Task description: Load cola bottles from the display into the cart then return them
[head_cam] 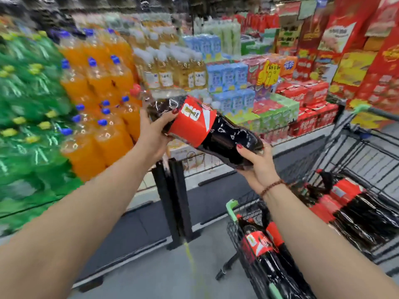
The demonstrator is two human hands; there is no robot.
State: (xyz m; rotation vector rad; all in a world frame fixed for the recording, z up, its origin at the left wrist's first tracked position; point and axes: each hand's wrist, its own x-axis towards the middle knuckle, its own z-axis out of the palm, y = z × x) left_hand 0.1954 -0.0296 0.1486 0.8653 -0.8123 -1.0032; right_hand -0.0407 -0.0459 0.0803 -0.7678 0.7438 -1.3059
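A large cola bottle (207,128) with a red label and red cap lies tilted in the air between both hands, cap toward the upper left. My left hand (154,131) grips its neck and shoulder. My right hand (258,164) cups its base from below. Below and to the right stands a wire shopping cart (354,147) with green corner trim. Several cola bottles (354,203) lie in its main basket, and more cola bottles (265,253) rest in the near section under my right forearm.
The display on the left holds green soda bottles (28,108), orange soda bottles (101,117) and yellow drink bottles (172,67). Blue, green and red drink cartons (280,100) are stacked behind. A black post (176,197) stands at the display's corner. Grey floor lies below.
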